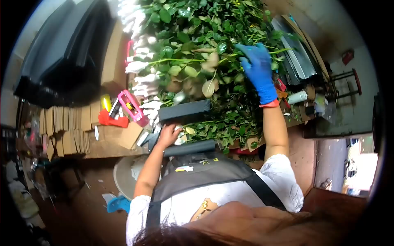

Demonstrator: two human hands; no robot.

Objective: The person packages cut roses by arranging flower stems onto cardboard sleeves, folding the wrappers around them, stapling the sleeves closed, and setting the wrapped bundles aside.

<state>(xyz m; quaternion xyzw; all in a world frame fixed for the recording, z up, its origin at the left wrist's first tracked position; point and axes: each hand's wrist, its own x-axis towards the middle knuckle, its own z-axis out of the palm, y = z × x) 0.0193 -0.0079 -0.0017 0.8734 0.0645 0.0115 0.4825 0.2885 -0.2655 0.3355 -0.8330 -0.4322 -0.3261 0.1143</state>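
Note:
A thick heap of leafy rose stems (197,30) lies on the bench, with a row of white-covered flower heads (144,78) along its left side. One long rose stem (176,60) runs across the top of the heap into my right hand (258,67), which wears a blue glove. The gloved thumb and fingers lie around that stem, and its end sticks out to the right. My bare left hand (167,135) is low at the near edge, its fingers curled beside a dark grey padded bar (184,110). What those fingers hold is hidden.
On the left are a pink-handled tool (133,107), a red object (113,119), stacked cardboard pieces (65,123) and black plastic-covered bundles (67,53). At the right lie clear plastic sheets (297,59) and a white roll (297,97). A round bin (125,174) stands below the bench.

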